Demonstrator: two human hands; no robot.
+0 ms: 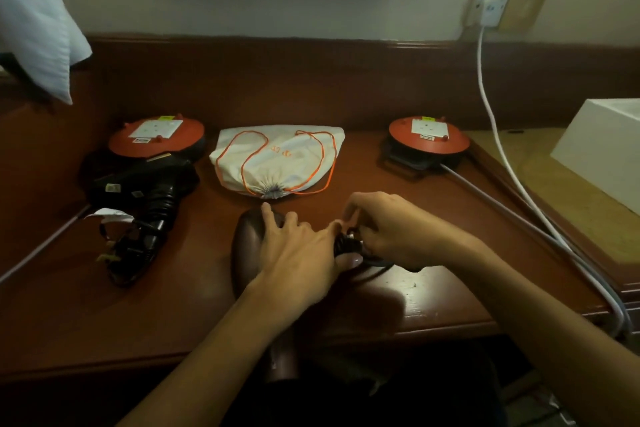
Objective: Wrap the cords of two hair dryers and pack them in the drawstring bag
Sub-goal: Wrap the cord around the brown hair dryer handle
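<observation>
A dark brown hair dryer [247,246] lies on the wooden desk [194,319] in front of me, its handle over the front edge. My left hand [298,250] rests on its body and pinches its black cord [375,264]. My right hand [388,229] grips the same cord just to the right. A black hair dryer [152,191] lies at the left with its cord bundled and plug [128,250] beside it. The white drawstring bag [277,159] with orange strings lies behind, its mouth cinched shut toward me.
Two red round cable reels [156,135] [429,139] sit at back left and back right. Grey and white cables [512,184] run along the desk's right side to a wall socket [490,5]. A white box [602,152] stands at right, a white cloth [38,21] hangs at left.
</observation>
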